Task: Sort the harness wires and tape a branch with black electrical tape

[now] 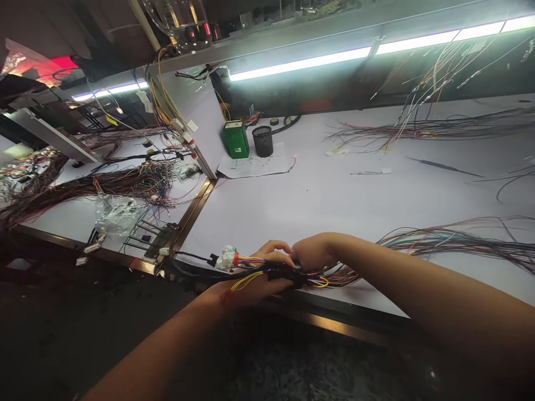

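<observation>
A wiring harness (284,273) wrapped in black tape lies along the front edge of the white table. My left hand (270,284) is closed around it from below, thumb and fingers on either side. Close beside it, my right hand (313,253) is bent down onto the harness with its fingers curled; their tips are hidden behind the hand. A white connector (227,259) with an orange part and coloured wires sticks out left of my left hand. Yellow wires (247,280) loop over my left wrist. Loose wires fan out to the right beneath my right forearm.
A green box (236,139) and a black mesh cup (263,141) stand on paper at the back. Tweezers (445,166) lie at the right, near wire bundles (434,131). Left of the metal divider (194,209) is a neighbouring bench with a large wire pile (125,184).
</observation>
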`<act>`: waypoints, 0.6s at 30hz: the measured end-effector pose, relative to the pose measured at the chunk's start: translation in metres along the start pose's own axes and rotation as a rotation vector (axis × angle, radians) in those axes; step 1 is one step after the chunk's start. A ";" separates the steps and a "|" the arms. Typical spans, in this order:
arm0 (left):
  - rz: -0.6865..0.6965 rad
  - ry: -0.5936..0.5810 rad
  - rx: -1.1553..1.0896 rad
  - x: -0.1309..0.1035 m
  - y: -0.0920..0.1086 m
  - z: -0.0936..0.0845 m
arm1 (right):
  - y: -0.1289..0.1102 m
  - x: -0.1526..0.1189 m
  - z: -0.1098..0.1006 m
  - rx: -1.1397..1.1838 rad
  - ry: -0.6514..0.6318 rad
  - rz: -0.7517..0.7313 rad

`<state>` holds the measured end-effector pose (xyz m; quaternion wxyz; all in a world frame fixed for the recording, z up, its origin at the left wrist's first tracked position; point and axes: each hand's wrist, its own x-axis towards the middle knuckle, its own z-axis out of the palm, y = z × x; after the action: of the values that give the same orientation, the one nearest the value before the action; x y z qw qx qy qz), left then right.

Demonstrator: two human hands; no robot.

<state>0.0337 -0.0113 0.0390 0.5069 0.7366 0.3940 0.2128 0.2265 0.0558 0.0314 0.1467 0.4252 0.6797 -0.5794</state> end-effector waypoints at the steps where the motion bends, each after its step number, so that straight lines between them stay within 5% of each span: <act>1: -0.026 -0.003 -0.022 0.000 0.002 0.000 | -0.002 0.000 -0.002 -0.019 -0.040 0.001; 4: -0.126 0.054 -0.070 0.003 0.004 -0.004 | -0.002 -0.015 -0.007 -0.061 0.028 -0.076; 8: -0.229 0.086 -0.335 0.012 0.002 -0.010 | 0.005 -0.052 0.000 -0.153 0.477 -0.446; 11: -0.243 0.021 -0.439 0.020 0.001 -0.011 | 0.007 -0.068 0.018 -0.530 0.633 -0.704; 15: -0.177 -0.015 -0.330 0.022 -0.002 -0.012 | 0.013 -0.063 0.032 -0.853 0.686 -0.763; 18: -0.175 -0.053 -0.119 0.017 -0.004 -0.011 | 0.022 -0.051 0.028 -0.558 0.713 -0.714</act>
<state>0.0345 0.0094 0.0385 0.5766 0.6734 0.4300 0.1709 0.2653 0.0090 0.0444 -0.1893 0.2838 0.9157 -0.2126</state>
